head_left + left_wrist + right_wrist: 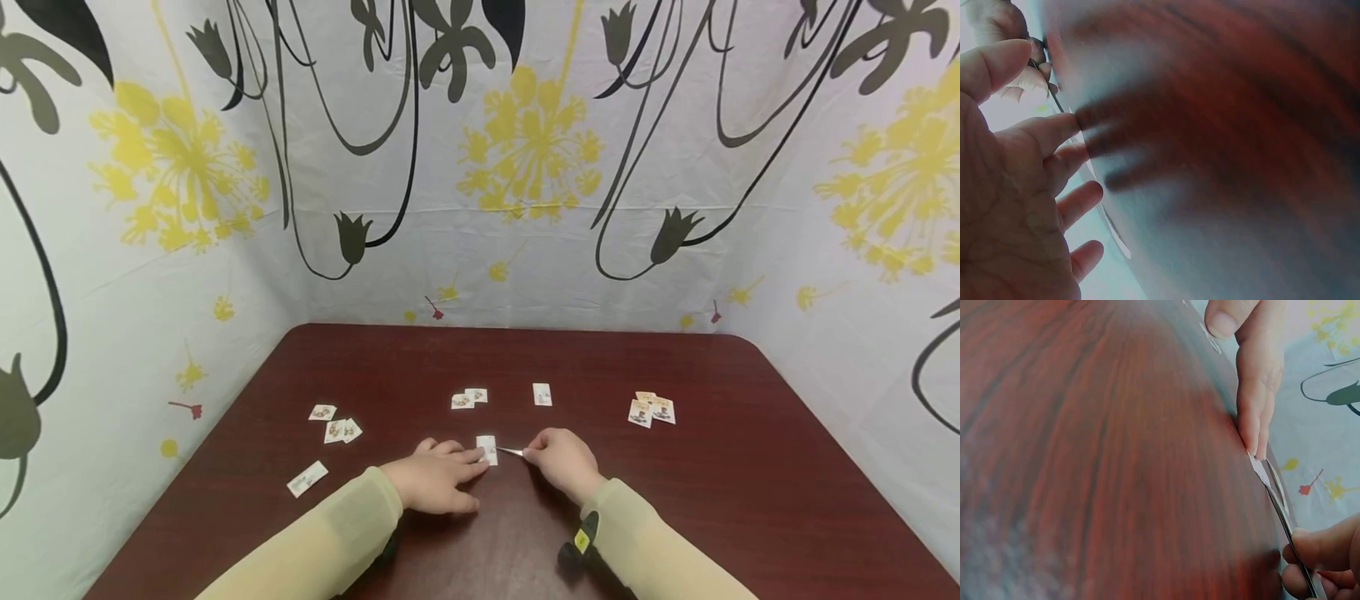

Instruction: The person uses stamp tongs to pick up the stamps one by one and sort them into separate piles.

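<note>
A small white printed card (pixel 487 451) lies on the table in front of me. My left hand (pixel 437 477) has its fingers spread, and fingertips touch the card's left side. From the right, my right hand (pixel 562 461) grips slim pointed metal tweezers (pixel 511 452), whose tip reaches the card's right edge. In the right wrist view the tweezers (pixel 1286 525) meet the card (pixel 1260 470), seen almost edge-on beside the left fingertips. The left wrist view shows my left palm (pixel 1016 187) close up. Whether the tip has hold of the card, I cannot tell.
On the dark red table (pixel 712 500), more cards lie about: a group at left (pixel 342 430), a single card (pixel 307 479) nearer me, a pair (pixel 463 401) and a lone card (pixel 542 394) behind, orange-marked cards (pixel 651 410) at right. Patterned cloth (pixel 525 283) surrounds the table.
</note>
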Tool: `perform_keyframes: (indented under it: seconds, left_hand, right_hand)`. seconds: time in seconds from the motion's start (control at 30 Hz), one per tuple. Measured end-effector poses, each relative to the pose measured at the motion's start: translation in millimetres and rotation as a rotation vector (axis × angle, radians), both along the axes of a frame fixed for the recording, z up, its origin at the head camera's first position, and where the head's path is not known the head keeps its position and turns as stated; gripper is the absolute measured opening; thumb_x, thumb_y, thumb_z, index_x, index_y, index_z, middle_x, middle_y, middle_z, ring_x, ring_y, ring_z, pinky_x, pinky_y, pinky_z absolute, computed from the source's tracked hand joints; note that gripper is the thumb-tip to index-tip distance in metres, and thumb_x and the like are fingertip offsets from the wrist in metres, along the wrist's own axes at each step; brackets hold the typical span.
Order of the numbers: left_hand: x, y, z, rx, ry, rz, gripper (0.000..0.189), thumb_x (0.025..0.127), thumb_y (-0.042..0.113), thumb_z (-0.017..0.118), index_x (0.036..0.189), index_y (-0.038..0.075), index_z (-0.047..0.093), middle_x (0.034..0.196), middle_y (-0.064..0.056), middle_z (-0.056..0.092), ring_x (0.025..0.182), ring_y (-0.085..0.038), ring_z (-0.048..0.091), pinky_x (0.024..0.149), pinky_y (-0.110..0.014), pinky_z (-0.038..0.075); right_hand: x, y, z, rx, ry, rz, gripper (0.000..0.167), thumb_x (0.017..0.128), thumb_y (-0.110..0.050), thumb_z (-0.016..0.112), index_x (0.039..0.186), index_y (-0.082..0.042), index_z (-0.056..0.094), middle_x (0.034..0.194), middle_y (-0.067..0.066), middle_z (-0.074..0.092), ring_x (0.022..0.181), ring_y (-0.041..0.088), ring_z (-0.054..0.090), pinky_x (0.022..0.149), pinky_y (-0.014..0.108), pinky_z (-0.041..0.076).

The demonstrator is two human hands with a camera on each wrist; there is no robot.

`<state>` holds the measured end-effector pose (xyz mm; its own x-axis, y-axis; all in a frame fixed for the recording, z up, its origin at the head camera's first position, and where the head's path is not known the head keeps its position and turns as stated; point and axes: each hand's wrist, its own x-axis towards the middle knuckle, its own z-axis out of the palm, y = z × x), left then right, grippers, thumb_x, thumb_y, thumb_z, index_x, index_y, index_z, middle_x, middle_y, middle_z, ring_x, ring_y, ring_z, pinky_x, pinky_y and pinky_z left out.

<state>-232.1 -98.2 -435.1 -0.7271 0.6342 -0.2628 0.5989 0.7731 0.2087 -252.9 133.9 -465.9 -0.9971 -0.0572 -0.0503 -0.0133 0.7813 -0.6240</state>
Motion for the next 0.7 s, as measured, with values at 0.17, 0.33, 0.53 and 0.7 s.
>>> perform_keyframes:
  seconds: [0.17,0.33,0.53,0.7]
  left_hand:
    - [0.7,-0.8,-1.2,0.011,-0.002,0.001,0.066,0.090,0.056,0.051,0.148,0.025,0.041,0.154,0.009,0.031,0.139,-0.020,0.029,0.109,-0.053,0.018]
    - [2.5,-2.1,-3.1,0.013,0.004,-0.006,0.067,0.090,0.056,0.051,0.148,0.024,0.041,0.155,0.008,0.031,0.140,-0.020,0.029,0.108,-0.053,0.019]
    - [4.5,-2.5,-0.8,0.016,0.008,-0.014,0.068,0.090,0.054,0.051,0.148,0.021,0.041,0.155,0.006,0.031,0.140,-0.020,0.029,0.108,-0.052,0.019]
    - [3.0,-4.8,-0.2,0.029,0.013,-0.015,0.068,0.090,0.055,0.050,0.149,0.021,0.040,0.155,0.006,0.030,0.140,-0.020,0.028,0.107,-0.053,0.019]
  right_hand:
    - [0.0,-0.7,-2.3,0.012,0.007,-0.001,0.012,0.084,-0.027,0.072,0.073,-0.021,0.071,0.074,-0.009,0.063,0.067,0.010,0.054,0.063,0.035,0.043]
    - [0.8,-0.2,-6.3,0.019,0.027,-0.003,0.012,0.083,-0.027,0.072,0.072,-0.021,0.070,0.073,-0.010,0.062,0.066,0.010,0.054,0.063,0.035,0.043]
    - [1.9,3.4,-6.0,0.015,0.042,-0.014,0.013,0.083,-0.027,0.072,0.072,-0.022,0.069,0.073,-0.010,0.062,0.067,0.010,0.053,0.063,0.035,0.042]
    - [-0.1,13.5,-6.4,-0.005,0.037,-0.035,0.012,0.084,-0.027,0.072,0.073,-0.021,0.070,0.075,-0.009,0.063,0.068,0.011,0.053,0.064,0.034,0.042]
